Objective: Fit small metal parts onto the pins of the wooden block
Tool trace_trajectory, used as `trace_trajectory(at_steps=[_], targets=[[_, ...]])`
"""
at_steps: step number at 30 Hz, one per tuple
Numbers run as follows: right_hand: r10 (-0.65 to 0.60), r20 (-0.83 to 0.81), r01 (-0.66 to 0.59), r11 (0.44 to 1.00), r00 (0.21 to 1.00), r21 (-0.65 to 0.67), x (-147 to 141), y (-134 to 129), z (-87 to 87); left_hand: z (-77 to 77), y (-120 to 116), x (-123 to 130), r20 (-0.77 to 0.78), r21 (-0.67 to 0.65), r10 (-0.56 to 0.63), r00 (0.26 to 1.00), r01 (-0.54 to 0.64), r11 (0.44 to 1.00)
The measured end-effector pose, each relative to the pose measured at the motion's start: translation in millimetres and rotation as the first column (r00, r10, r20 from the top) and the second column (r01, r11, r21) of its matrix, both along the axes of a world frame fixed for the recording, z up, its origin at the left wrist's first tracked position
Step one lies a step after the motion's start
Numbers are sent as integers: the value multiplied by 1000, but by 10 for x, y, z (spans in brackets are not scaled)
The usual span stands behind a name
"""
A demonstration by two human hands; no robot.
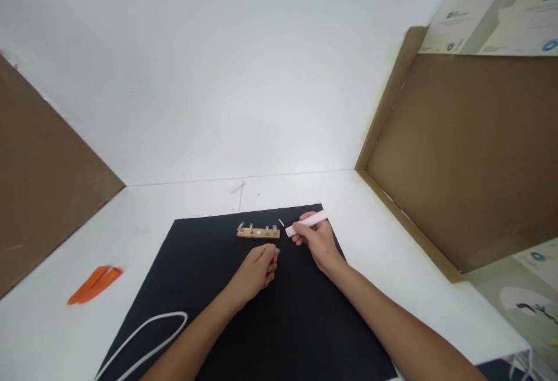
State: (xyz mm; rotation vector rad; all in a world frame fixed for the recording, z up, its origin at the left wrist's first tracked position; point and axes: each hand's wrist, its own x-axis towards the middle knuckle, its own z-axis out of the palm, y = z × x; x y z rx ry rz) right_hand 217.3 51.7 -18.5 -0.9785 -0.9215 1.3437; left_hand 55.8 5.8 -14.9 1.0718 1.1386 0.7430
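Observation:
My right hand (317, 240) is closed round a pale pink stick-shaped tool (316, 219), which tilts up to the right above the black mat (279, 323). Left of it, my left hand (258, 267) pinches a small greyish piece (278, 250), too small to make out clearly. Just beyond my left hand lies a narrow wooden strip (255, 233) with several small clear and metal fittings standing on it. A tiny pale pink piece (281, 222) rests on the mat between the strip and the tool.
Two orange strips (95, 284) lie on the white table (143, 241) at the left. A white cable (161, 316) loops over the mat's lower left. A small translucent item (235, 186) is near the back wall. Brown boards stand at both sides.

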Motion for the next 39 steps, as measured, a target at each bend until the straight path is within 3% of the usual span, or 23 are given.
trace_trajectory(at_steps=[5, 13, 16, 21, 24, 27, 32, 34, 39], targets=[[-36, 30, 36, 999, 999, -5, -3, 35, -56, 1, -2, 4, -6, -5, 6, 1000, -6, 1000], [231, -54, -225, 970, 971, 93, -22, -63, -39, -26, -1, 5, 10, -4, 23, 1000, -23, 1000], [178, -50, -174, 982, 983, 78, -9, -34, -42, -55, 3, 1, 11, -9, 24, 1000, -24, 1000], [-28, 34, 28, 1000, 999, -1, 13, 58, -76, -71, 18, 1, 17, -4, 18, 1000, -18, 1000], [-51, 60, 52, 999, 997, -4, 22, 89, -104, -61, 19, 7, 8, -1, 21, 1000, -21, 1000], [27, 47, -29, 999, 999, 32, 22, 74, -112, -56, 16, 9, -2, 3, 22, 1000, -22, 1000], [272, -22, -269, 960, 962, 81, -4, -21, -75, -89, 24, -4, 9, 13, 15, 1000, -16, 1000], [300, -22, -297, 951, 954, 86, -17, -41, -64, -101, 28, -8, 6, 17, 14, 1000, -14, 1000], [84, 47, -85, 996, 995, 20, -36, 8, -99, -91, 30, -6, 3, 9, 11, 1000, -11, 1000]])
